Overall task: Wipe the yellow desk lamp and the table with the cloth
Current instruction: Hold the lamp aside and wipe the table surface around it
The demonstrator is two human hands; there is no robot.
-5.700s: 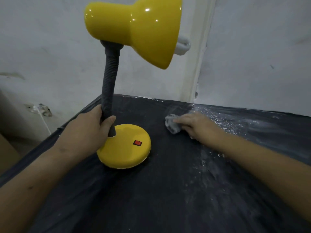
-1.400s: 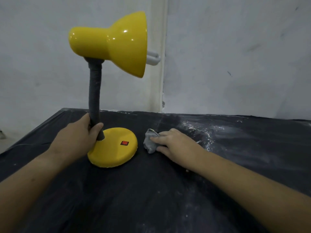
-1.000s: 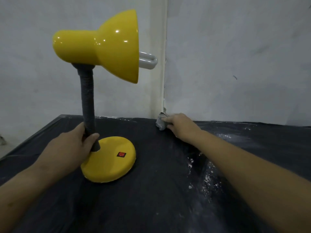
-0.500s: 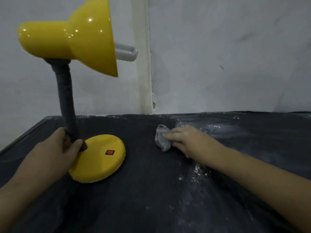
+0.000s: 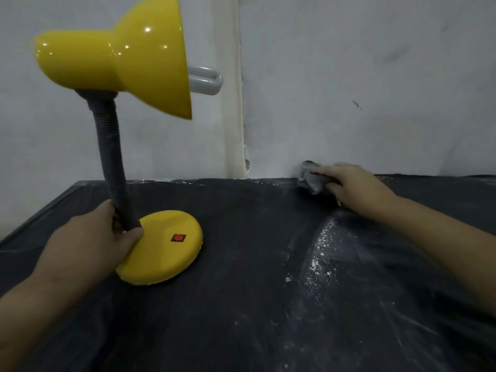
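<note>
Cloth (image 5: 310, 181) under right grip (image 5: 357, 189)

Lamp shade (image 5: 120, 57): yellow, smooth, high gloss; point highlights are noted. Metal or plastic could not be distinguished. Neck (image 5: 112, 157): grey, ribbed, matt. Base (image 5: 166, 251): yellow, smooth, duller sheen than the shade. Switch (image 5: 178, 238): red, plastic-looking. Bulb (image 5: 206, 80): white, smooth, glossy tube. Counter (image 5: 241, 318): covered in dark creased sheeting with a faint sheen, streaked with gritty white powder (image 5: 319, 253). Cloth (image 5: 311, 179): grey, crumpled, matt. Wall (image 5: 349, 76): white, matt, scuffed.
</note>
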